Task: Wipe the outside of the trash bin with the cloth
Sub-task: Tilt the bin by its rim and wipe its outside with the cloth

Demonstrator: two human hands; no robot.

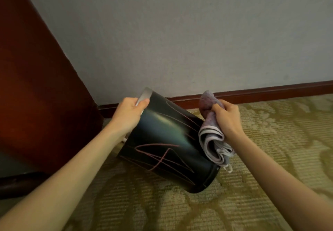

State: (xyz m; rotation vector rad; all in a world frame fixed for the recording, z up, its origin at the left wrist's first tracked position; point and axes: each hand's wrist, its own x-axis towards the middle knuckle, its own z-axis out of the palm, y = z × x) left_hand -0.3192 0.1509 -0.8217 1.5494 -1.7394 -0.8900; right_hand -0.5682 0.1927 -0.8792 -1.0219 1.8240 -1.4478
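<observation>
the trash bin (pixel 167 140) is off upright, tipped hard, its long axis running from far left down to near right. the pale rim and mouth point up and away toward the far left, the rounded base points toward the near right, low over the carpet (pixel 270 158); whether the base touches the carpet i cannot tell. its dark glossy side faces up at the camera, streaked with thin pinkish scribble lines.

left hand (pixel 128 115) is on the rim at the far-left end, fingers (pixel 144 102) closed over the edge, thumb lying on the outer wall. right hand (pixel 228 117) is at the bin's right flank, fingers closed tight around the bunched cloth (pixel 212 140). a purple tuft sticks up above the fist, grey striped folds hang below it, and the folds press against the bin's right side near the base.

edges now: a dark wooden panel (pixel 36 86) stands close on the left, just beyond the left forearm. the wall (pixel 180 32) and its reddish baseboard (pixel 261 92) run just behind the rim. to the right and near side the patterned carpet lies open, plenty of room there.
</observation>
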